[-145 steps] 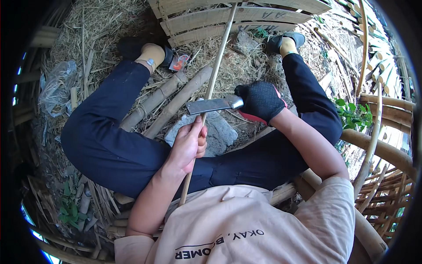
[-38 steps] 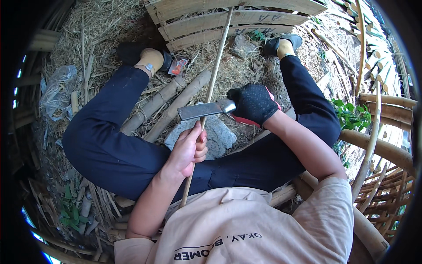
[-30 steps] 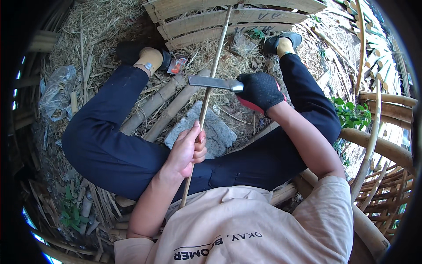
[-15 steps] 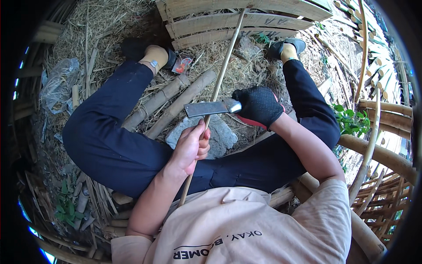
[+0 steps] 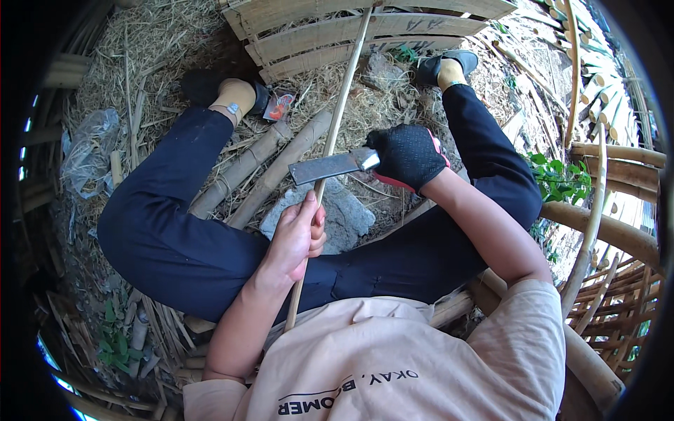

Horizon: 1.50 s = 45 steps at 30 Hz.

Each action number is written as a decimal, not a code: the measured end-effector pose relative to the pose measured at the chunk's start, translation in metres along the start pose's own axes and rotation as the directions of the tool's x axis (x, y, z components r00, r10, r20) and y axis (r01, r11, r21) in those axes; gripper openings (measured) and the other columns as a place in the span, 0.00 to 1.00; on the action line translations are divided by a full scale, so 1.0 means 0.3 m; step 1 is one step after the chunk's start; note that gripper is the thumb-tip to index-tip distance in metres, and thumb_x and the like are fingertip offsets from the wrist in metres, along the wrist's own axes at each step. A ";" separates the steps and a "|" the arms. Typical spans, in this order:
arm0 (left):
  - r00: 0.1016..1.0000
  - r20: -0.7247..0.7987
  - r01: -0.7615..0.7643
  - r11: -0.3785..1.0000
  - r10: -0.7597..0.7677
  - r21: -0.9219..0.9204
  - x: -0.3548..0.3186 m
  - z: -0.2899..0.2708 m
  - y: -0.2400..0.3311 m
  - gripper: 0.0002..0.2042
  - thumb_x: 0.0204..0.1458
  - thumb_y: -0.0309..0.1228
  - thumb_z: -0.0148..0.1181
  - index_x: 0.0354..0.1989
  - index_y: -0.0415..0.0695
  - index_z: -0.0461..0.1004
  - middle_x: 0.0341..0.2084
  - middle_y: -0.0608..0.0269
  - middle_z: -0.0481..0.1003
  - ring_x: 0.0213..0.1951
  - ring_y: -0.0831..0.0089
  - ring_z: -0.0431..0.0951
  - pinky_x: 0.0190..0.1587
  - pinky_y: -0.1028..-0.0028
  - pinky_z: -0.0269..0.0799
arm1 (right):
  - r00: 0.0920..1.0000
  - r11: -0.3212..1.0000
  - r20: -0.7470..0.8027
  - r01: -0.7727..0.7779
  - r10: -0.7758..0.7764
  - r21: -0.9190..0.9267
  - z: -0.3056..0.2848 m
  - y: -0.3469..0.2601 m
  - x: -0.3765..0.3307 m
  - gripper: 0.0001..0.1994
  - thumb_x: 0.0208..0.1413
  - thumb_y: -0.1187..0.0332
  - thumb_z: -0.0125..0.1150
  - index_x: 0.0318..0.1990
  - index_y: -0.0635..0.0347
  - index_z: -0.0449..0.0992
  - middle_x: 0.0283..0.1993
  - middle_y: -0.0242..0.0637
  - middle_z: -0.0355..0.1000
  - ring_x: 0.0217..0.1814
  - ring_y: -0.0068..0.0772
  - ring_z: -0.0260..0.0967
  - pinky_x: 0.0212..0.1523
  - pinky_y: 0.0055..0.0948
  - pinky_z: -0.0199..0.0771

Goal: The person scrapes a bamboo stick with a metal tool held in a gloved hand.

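My bare left hand [image 5: 296, 235] is closed around a long, thin bamboo stick [image 5: 343, 95], which slants from my lap up to the wooden crate ahead. In a black and pink work glove, my right hand [image 5: 408, 158] grips the handle of a knife [image 5: 321, 169] with a short, broad, square-ended blade. The blade lies crosswise over the stick, just above my left thumb. Most of the handle is hidden inside the glove. Beneath the hands, between my legs, sits a grey stone [image 5: 339, 221].
A slatted wooden crate [image 5: 365, 31] stands at the far side. Two bamboo poles [image 5: 282, 165] lie on the straw-covered ground left of the stone. A clear plastic bag [image 5: 91, 147] is at the left. Cut bamboo [image 5: 611, 105], a leafy plant [image 5: 559, 177] and a bamboo frame [image 5: 611, 238] fill the right.
The whole view has shifted slightly, so the crate and feet appear further left. Both hands keep their grips, and the blade still crosses the stick just above the left thumb.
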<state>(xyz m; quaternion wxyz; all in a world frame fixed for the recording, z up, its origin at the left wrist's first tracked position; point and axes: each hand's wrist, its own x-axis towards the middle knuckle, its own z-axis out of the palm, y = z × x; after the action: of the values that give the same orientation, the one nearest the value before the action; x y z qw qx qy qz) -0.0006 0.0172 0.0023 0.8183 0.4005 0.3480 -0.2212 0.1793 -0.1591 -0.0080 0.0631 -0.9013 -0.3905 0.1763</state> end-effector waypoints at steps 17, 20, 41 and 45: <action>1.000 -0.015 -0.017 0.999 0.017 -0.035 -0.013 0.007 -0.004 0.20 0.70 0.46 0.41 0.26 0.49 0.63 0.11 0.81 0.49 0.11 0.89 0.44 0.12 0.81 0.39 | 0.966 0.990 -0.215 -0.143 0.140 0.002 -0.002 0.162 0.034 0.12 0.50 0.54 0.63 0.36 0.49 0.82 0.27 0.46 0.77 0.32 0.51 0.77 0.36 0.47 0.77; 0.998 -0.066 -0.022 1.000 0.020 -0.022 -0.012 0.004 -0.002 0.20 0.70 0.46 0.41 0.26 0.49 0.63 0.11 0.82 0.49 0.10 0.89 0.45 0.12 0.81 0.39 | 0.996 0.999 -0.076 -0.053 0.054 0.015 -0.015 0.046 0.007 0.12 0.50 0.55 0.64 0.38 0.49 0.82 0.27 0.45 0.77 0.32 0.51 0.77 0.35 0.46 0.77; 0.993 -0.096 -0.059 0.996 0.066 0.073 -0.021 0.013 -0.020 0.21 0.70 0.46 0.40 0.26 0.47 0.63 0.11 0.81 0.51 0.10 0.89 0.47 0.12 0.82 0.39 | 0.966 0.967 -0.052 -0.254 0.255 0.011 -0.030 0.176 0.063 0.12 0.48 0.59 0.62 0.38 0.50 0.83 0.32 0.46 0.79 0.37 0.52 0.78 0.42 0.46 0.78; 0.989 -0.122 -0.082 0.996 0.086 0.037 -0.022 0.012 -0.010 0.20 0.70 0.46 0.40 0.27 0.48 0.63 0.11 0.81 0.50 0.10 0.89 0.46 0.12 0.82 0.39 | 0.959 0.970 -0.144 -0.241 0.244 0.036 0.003 0.166 0.078 0.12 0.49 0.57 0.62 0.39 0.49 0.83 0.32 0.46 0.79 0.37 0.52 0.78 0.42 0.46 0.78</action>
<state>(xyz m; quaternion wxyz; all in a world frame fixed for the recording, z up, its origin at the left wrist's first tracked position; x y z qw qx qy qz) -0.0055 0.0129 0.0072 0.7972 0.4409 0.3773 -0.1668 0.2277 -0.1764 -0.0278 0.0779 -0.9523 -0.2697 0.1193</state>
